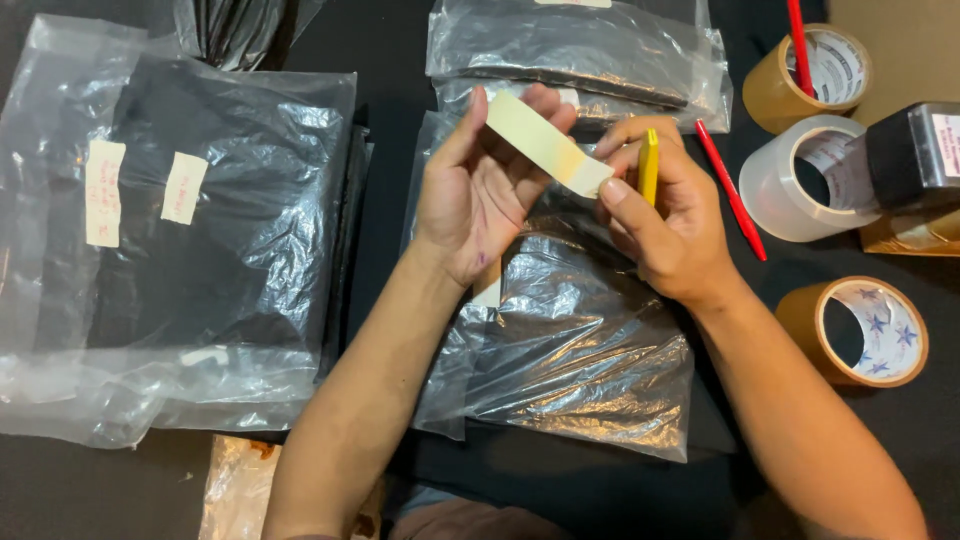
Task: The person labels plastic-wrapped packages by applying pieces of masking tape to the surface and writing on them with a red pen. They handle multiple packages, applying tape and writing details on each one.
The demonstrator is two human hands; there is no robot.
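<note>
My left hand (480, 190) and my right hand (672, 222) hold a strip of cream masking tape (545, 142) between them, stretched above a clear plastic bag (575, 345) with dark cloth inside. The left fingers pinch the strip's upper end, and the right thumb presses its lower end. A yellow pen (649, 165) is also tucked upright in my right hand. Another piece of cream tape shows below my left palm.
A bigger bagged dark garment (200, 250) with two cream labels lies at left. More bagged items (580, 50) lie at the top. At right are a red pen (731, 190), a clear tape roll (800, 180), two brown tape rolls (866, 331), and a black dispenser (915, 155).
</note>
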